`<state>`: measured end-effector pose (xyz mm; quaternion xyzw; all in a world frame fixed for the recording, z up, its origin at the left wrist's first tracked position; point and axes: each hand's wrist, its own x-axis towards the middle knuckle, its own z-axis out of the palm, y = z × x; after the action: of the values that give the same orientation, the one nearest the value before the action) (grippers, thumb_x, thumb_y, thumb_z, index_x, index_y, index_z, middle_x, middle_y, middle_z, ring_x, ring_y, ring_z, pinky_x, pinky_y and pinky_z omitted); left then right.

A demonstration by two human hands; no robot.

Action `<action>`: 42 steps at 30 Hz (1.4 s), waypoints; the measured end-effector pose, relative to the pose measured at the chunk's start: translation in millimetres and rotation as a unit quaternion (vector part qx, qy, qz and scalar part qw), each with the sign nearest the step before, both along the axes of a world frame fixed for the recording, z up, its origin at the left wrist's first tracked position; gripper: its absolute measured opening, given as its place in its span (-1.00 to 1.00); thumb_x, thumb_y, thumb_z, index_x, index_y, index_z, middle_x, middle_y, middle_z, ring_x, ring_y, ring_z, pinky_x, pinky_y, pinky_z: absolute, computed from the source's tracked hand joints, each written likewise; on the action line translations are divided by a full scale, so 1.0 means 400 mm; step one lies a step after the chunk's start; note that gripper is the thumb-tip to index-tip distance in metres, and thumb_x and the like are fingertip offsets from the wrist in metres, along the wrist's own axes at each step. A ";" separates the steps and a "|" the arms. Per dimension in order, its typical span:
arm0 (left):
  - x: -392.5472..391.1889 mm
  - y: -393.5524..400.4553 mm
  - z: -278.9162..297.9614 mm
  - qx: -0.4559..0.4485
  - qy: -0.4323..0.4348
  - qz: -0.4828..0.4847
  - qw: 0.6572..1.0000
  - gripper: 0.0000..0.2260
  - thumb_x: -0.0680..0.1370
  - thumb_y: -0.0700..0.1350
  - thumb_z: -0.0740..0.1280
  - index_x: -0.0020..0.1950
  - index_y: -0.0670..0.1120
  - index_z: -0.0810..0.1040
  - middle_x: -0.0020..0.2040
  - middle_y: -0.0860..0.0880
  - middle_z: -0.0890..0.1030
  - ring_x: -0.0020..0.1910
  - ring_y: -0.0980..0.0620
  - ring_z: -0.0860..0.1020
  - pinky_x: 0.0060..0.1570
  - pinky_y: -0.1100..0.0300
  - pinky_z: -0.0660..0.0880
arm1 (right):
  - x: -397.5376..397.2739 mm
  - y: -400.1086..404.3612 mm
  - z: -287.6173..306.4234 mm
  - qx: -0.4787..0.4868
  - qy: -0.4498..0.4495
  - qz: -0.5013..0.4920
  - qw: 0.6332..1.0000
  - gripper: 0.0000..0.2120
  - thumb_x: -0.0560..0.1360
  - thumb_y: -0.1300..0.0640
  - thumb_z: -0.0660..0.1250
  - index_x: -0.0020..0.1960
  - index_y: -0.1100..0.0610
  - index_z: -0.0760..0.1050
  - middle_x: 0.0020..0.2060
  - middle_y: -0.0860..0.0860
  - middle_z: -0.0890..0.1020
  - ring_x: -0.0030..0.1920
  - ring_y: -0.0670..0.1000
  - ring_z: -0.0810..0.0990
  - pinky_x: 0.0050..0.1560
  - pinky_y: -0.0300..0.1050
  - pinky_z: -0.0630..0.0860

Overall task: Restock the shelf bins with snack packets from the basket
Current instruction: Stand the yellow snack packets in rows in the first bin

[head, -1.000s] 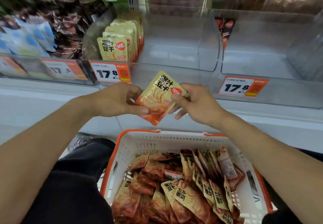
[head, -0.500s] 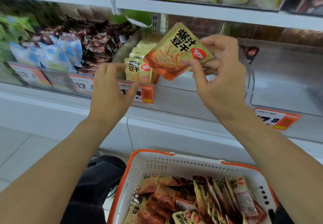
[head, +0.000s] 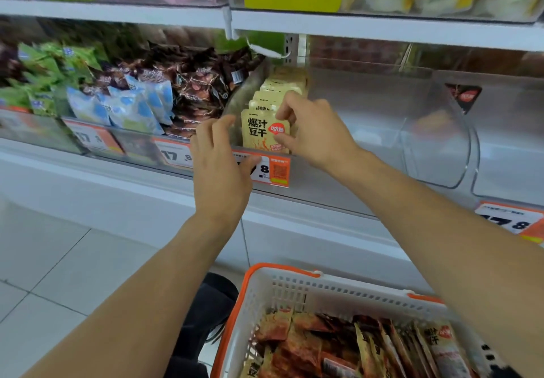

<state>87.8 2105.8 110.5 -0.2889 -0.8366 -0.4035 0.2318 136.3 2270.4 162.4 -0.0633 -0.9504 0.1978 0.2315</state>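
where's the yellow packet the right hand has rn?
Head view, centre: the yellow packet stands upright at the front of the row in the clear bin, above the orange price tag, pinched by the right hand.

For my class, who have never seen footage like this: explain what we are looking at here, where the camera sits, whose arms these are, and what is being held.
There is no machine here. The picture comes from a wide-angle camera worn on a person's head, looking forward and down, so the two bare arms are that person's own.

The right hand pinches a yellow snack packet and stands it upright at the front of a row of matching packets in a clear shelf bin. The left hand rests with relaxed fingers at the bin's front edge, over an orange price tag, holding nothing.

Below, a white basket with an orange rim holds many more packets. The bins to the left contain brown, blue and green packets.
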 end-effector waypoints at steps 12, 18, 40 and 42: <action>0.047 -0.006 -0.027 0.022 0.087 0.019 0.996 -0.66 0.50 -0.14 0.41 0.23 -0.21 0.47 0.26 -0.18 0.46 0.25 -0.15 0.37 0.24 0.10 0.27 | 0.140 -0.032 -0.054 0.038 0.202 0.028 0.978 -0.90 0.52 0.17 0.35 0.04 0.14 0.54 -0.04 -0.04 0.41 -0.20 -0.05 0.47 -0.23 0.01 0.54; 0.201 0.003 -0.173 -0.046 -0.050 -0.108 0.992 -0.88 0.50 -0.24 0.28 0.03 -0.17 0.45 0.02 -0.11 0.45 0.01 -0.16 0.47 -0.02 -0.12 0.46 | 0.384 -0.040 -0.291 0.211 -0.186 0.237 0.930 -0.79 0.51 0.17 0.38 0.13 0.07 0.49 0.02 0.02 0.51 -0.14 0.09 0.54 -0.31 -0.07 0.34; 0.597 0.002 -0.522 -0.492 -0.352 -0.287 0.743 -0.60 0.47 0.18 0.40 -0.36 -0.01 0.33 -0.28 -0.12 0.49 -0.13 -0.15 0.51 -0.21 0.08 0.37 | 0.810 -0.059 -0.622 0.015 -0.393 0.097 0.914 -0.64 0.33 0.12 0.50 0.06 0.11 0.46 0.08 0.08 0.43 0.08 0.06 0.32 -0.05 -0.03 0.32; 0.612 0.010 -0.523 -0.473 -0.406 -0.284 0.729 -0.59 0.45 0.07 0.47 -0.41 -0.03 0.31 -0.45 0.01 0.39 -0.36 0.00 0.42 -0.34 0.14 0.31 | 0.836 -0.072 -0.641 0.022 -0.383 0.093 0.919 -0.63 0.33 0.12 0.50 0.07 0.10 0.46 0.09 0.07 0.42 0.10 0.07 0.31 -0.07 -0.04 0.28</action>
<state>332.8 2110.0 -98.6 -0.3941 -0.8123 -0.0819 -0.4220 470.6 2241.8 -94.0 -0.0406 -0.9720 0.1584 -0.1687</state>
